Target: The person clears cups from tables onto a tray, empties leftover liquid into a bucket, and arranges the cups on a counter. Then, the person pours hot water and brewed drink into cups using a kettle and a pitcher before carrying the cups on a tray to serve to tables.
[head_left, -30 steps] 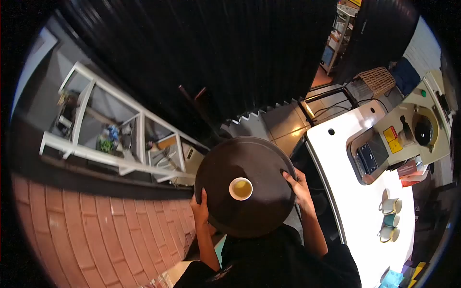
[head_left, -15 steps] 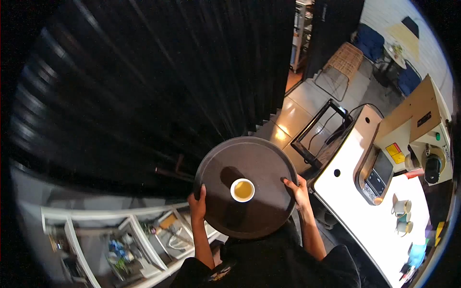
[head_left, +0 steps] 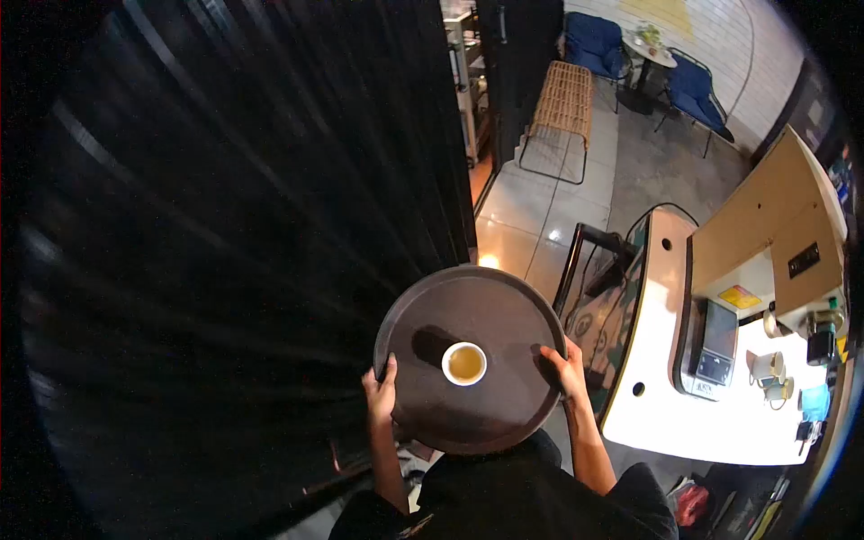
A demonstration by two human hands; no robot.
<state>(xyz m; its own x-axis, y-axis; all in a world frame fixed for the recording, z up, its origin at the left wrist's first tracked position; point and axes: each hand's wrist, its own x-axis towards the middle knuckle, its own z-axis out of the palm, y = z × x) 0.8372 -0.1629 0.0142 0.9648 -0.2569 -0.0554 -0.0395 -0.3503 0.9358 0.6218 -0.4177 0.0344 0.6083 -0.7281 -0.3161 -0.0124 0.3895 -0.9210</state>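
A round dark brown tray (head_left: 477,306) is held level in front of my body. Near its middle stands a small white cup (head_left: 464,364) with a yellowish liquid in it. My left hand (head_left: 382,394) grips the tray's left rim, thumb on top. On the right rim, my right hand (head_left: 567,371) is closed the same way, its thumb over the edge. The fingers under the tray are hidden. Neither hand touches the cup.
A dark corrugated wall (head_left: 225,225) rises on the left. To the right stands a white counter (head_left: 661,427) with a machine (head_left: 715,342) and mugs (head_left: 767,367). Ahead are a tiled floor (head_left: 576,202), a wicker bench (head_left: 562,99), blue chairs (head_left: 693,90) and a small round table (head_left: 657,56).
The view has turned and moved forward, with the tray still held in both hands. The white shelving on the left has gone out of view, and more of the seating area shows.
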